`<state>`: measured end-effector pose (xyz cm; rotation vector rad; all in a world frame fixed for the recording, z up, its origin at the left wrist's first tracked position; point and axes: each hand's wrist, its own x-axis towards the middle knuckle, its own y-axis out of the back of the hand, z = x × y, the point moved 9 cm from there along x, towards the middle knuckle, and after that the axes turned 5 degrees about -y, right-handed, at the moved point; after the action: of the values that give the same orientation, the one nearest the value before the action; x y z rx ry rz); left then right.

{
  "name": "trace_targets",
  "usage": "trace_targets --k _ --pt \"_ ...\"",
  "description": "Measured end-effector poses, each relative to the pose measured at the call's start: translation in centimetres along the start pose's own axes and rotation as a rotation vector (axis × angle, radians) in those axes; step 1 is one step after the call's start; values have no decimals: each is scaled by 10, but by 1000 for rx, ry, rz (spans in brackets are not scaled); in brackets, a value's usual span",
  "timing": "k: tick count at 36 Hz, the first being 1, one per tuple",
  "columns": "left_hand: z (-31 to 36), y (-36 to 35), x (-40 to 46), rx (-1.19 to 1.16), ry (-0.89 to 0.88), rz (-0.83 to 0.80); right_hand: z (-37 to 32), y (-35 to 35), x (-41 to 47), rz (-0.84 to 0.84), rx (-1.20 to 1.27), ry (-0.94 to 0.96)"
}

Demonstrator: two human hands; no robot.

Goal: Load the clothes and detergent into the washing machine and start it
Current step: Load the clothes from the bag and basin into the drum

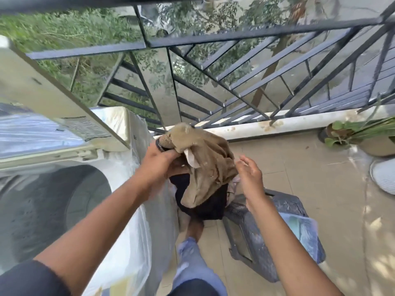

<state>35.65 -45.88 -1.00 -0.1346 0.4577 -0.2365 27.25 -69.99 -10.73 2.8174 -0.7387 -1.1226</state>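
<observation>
My left hand (159,162) grips a bundle of clothes: a tan garment (205,165) on top and a dark garment (205,205) hanging beneath it. The bundle hangs in the air just right of the washing machine (136,210), above the floor. My right hand (249,175) is beside the bundle's right edge with fingers spread and relaxed, holding nothing. The top-loading machine stands at the left, wrapped in a clear plastic cover, with its lid (53,99) raised and the drum (49,210) exposed. No detergent is identifiable.
A dark laundry basket (267,233) sits on the tiled floor below my right arm, with a blue plastic bag (303,229) against it. A metal railing (235,82) and low white kerb bound the balcony ahead. Potted plants (359,133) stand at the right.
</observation>
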Motion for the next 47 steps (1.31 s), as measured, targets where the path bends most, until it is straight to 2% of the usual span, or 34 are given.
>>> trace_targets --k 3,5,6,9,12,15,18,21,24,27,29,31,35,42,44,47 --pt "27 -7 -16 -151 -8 -101 38 -27 -3 -212 183 -349" --pt "42 -10 -27 -234 -15 -171 47 -52 -15 -441 353 -474" --pt "48 -11 -33 -242 -26 -216 41 -56 -19 -472 412 -442" --pt "55 -9 -49 -250 -4 -321 21 -48 -27 -321 496 -287" --pt "51 10 -56 -222 38 -311 21 -43 -33 -257 528 -286" --pt "50 32 -62 -132 29 -200 9 -44 -40 -301 440 -265" --pt "52 58 -66 -78 10 -59 -22 -50 -63 -342 483 -246" --pt "48 83 -74 -139 64 71 -62 -48 -96 -310 450 -35" --pt "47 95 -85 -177 74 123 -83 -63 -145 -411 429 106" --pt "55 94 -102 -246 58 59 -102 -99 -206 -579 431 243" --pt "62 91 -112 -269 50 17 -107 -122 -231 -594 326 321" --pt "70 98 -124 -225 21 -51 -108 -148 -253 -542 117 417" --pt "84 138 -148 65 -110 -124 -106 -203 -286 -516 -136 519" --pt "103 245 -189 199 -359 190 -92 -272 -317 -676 -339 521" --pt "102 272 -201 183 -408 271 -92 -285 -321 -609 -466 572" --pt "101 306 -216 165 -448 350 -105 -294 -333 -363 -641 808"
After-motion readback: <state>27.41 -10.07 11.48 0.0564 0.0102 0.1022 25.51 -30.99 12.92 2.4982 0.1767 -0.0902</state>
